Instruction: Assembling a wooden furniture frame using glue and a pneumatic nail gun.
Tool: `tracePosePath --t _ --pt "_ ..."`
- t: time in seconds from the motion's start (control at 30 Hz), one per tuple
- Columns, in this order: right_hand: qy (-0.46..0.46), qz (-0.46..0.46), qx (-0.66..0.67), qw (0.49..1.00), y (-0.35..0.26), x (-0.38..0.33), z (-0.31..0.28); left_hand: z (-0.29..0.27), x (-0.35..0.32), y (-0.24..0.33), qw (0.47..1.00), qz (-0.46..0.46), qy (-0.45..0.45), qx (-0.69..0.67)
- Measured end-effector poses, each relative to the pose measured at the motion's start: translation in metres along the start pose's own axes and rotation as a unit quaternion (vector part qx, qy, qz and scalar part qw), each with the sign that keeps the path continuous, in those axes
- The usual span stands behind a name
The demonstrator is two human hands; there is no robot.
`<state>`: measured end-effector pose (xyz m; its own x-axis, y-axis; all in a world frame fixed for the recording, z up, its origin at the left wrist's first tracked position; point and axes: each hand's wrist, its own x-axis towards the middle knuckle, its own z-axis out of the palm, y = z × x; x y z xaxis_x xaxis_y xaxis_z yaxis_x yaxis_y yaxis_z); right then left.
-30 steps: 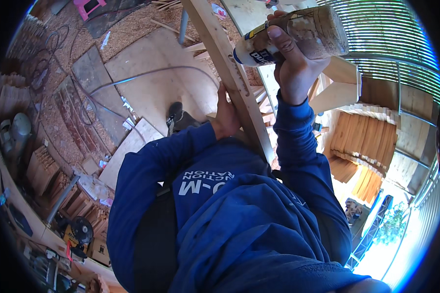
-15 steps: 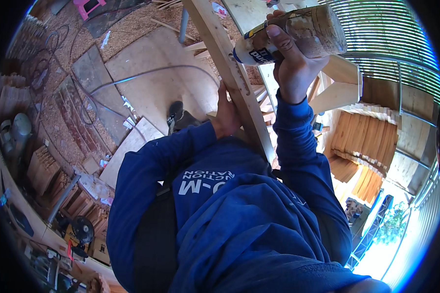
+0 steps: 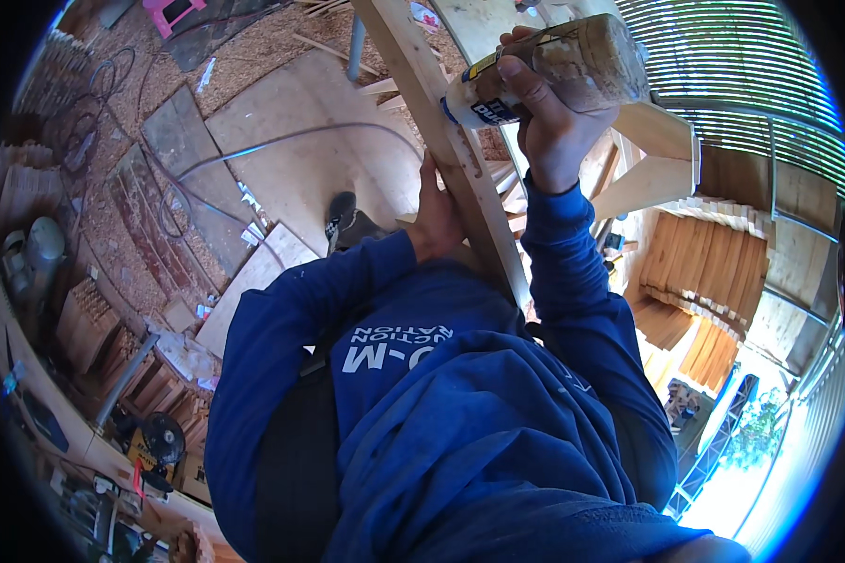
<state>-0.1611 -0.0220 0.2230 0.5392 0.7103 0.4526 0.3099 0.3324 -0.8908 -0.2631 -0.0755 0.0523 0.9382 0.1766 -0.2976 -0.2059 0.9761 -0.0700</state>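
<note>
My right hand (image 3: pixel 556 120) is wrapped round a large, smeared glue bottle (image 3: pixel 596 61). The bottle lies tilted nearly on its side, with its blue tip end close to the upper face of a long wooden beam (image 3: pixel 413 70); whether the tip touches the wood I cannot tell. A narrow slot and small marks show in the beam below the tip. My left hand (image 3: pixel 436 211) grips the beam's left edge lower down, its fingers partly hidden by the wood. The beam slants from the top of the view down to my body.
A pale board (image 3: pixel 479 28) and angled wooden pieces (image 3: pixel 652 155) stand beyond the beam. A hose (image 3: pixel 291 138) crosses floor panels (image 3: pixel 319 113) amid wood shavings. Stacked slats (image 3: pixel 704 263) stand at the right; a fan (image 3: pixel 162 439) is at lower left.
My right hand and the glue bottle have shifted slightly left and down, bringing the tip end nearer the beam's edge. My left hand keeps its hold on the beam.
</note>
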Motion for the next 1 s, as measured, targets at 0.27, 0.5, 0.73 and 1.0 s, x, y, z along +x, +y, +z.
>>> tracePosePath --t 0.27,0.5,0.73,1.0 --pt "-0.008 -0.01 -0.011 1.0 -0.005 0.0 -0.006 -0.011 0.007 0.001 1.0 -0.002 -0.01 -0.02" --pt "0.025 0.001 0.008 1.0 -0.004 -0.006 -0.01 -0.004 0.0 0.009 1.0 0.006 0.013 -0.022" --pt "0.192 0.254 0.472 0.822 0.017 -0.015 -0.063 -0.011 -0.001 0.039 0.996 0.066 0.053 0.002" --pt "0.339 0.264 0.508 0.746 0.025 -0.163 -0.165 -0.06 -0.018 0.118 0.992 0.12 -0.036 0.016"
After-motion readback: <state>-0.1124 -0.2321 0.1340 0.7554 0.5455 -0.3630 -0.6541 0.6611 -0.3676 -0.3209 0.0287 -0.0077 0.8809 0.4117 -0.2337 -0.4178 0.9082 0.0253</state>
